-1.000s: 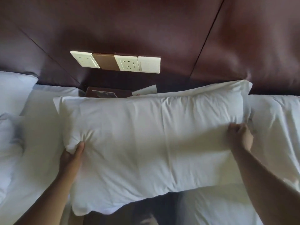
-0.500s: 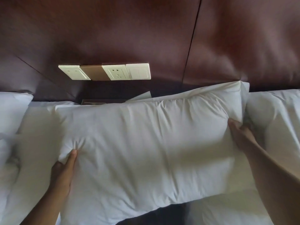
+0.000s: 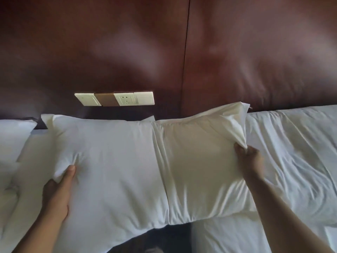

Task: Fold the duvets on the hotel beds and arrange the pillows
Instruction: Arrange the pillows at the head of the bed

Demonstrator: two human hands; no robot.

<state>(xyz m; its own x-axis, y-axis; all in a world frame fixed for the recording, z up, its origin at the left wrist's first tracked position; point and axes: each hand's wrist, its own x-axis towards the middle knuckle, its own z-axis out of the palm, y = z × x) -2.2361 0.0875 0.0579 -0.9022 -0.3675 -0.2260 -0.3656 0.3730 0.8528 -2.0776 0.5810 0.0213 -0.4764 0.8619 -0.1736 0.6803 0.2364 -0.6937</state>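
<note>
Pillow (image 3: pixel 127 170): white, long side across the view, carried in both hands. It spans the dark gap (image 3: pixel 164 238) between the two beds. Its left end is over the left bed (image 3: pixel 31 161) and its right end overlaps the rumpled duvet (image 3: pixel 291 152) of the right bed. The top edge sits close to the padded headboard (image 3: pixel 127 52), just under the switch panel (image 3: pixel 114 99).

Left hand (image 3: pixel 56 190): grips the left end, thumb pressed into the top face and puckering the cloth. The other fingers are underneath and out of sight.

Right hand (image 3: pixel 249 161): fingers closed in a pinch on the loose pillowcase cloth at the right end, which pulls up into a peak.

Change over the last second: the pillow has gone up and in toward the headboard. The brown card and white paper that showed behind its top edge are now covered. The right hand has shifted from the pillow's edge to the case cloth.

Reading: placement is under way, not finished. The pillow is not yet settled on one bed. It is probably bound for the right bed, though the view does not confirm that.

A second pillow (image 3: pixel 12 132) lies at the far left. The duvet looks unfolded.
</note>
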